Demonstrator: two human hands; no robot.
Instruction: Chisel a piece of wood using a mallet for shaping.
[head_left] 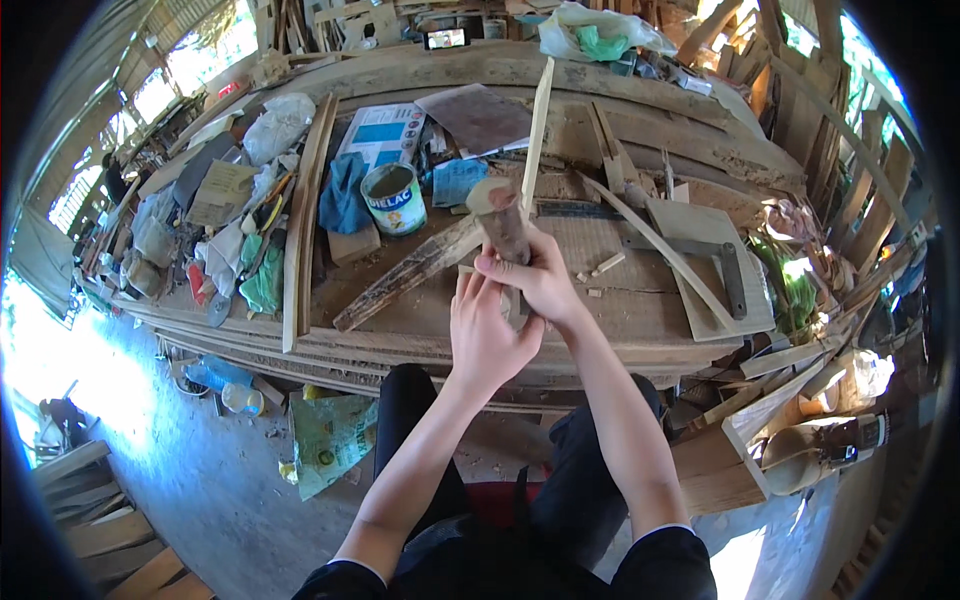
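Observation:
Over the front of the workbench (480,350), my right hand (545,280) is closed round a short, thick piece of wood (505,230) with dark sides and a rounded, paler top. My left hand (490,340) is just below and to the left, its fingers bent upward against my right thumb. What lies between its fingers is mostly hidden. A dark, tapered wooden piece (405,278) slants from beside my hands toward the bench's front edge. Behind my right hand rises a pale, pointed wood strip (538,135).
A tin can (393,205) stands left of my hands, beside a blue cloth (343,190). On the right, a metal square (737,282) and a thin slat (655,250) lie across a board (695,215). Long strips (303,230) border cluttered bags and tools on the left. A phone (446,38) stands at the back.

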